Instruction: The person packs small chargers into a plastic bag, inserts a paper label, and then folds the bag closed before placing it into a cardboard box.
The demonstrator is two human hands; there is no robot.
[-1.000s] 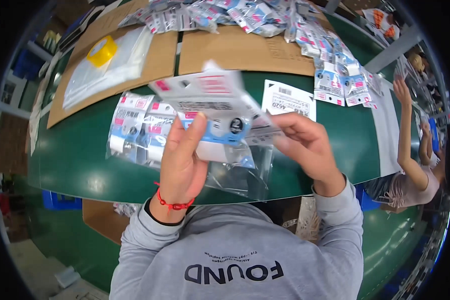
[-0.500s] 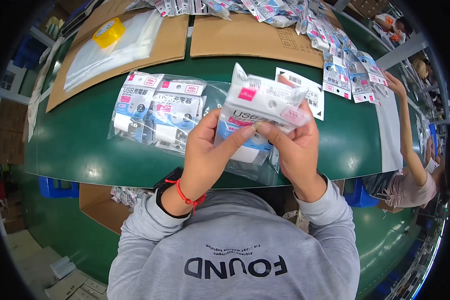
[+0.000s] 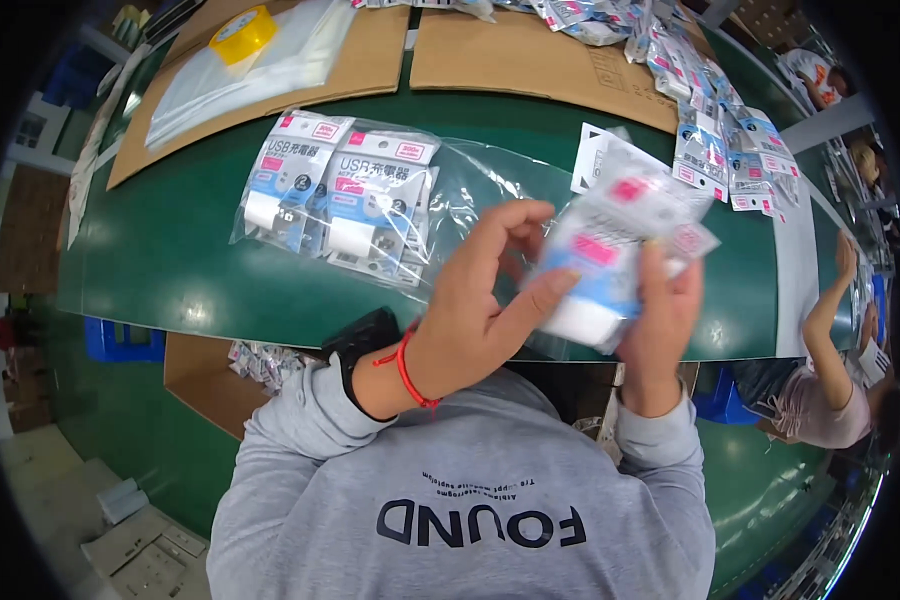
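green table (image 3: 170, 260) | clear bag (image 3: 370, 195) w/ 2 packs flat, up-left of hands, mouth twd them | held packs (image 3: 610, 250) long axis tilted up-right | left hand (image 3: 480, 300) nearer bag, pinching packs | right hand (image 3: 660, 310) clasped on packs' lower right

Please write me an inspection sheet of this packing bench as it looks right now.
Surface: green table, cardboard sheets along the far side.
Job's things: small charger packets held by both hands; clear bag with two packets lying flat on the table.
Clutter: heap of packets far right; yellow tape roll on clear bags.
Hands: left hand and right hand grip the packets.
Cables: nothing seen.
Surroundings: another person at right; blue crate below.
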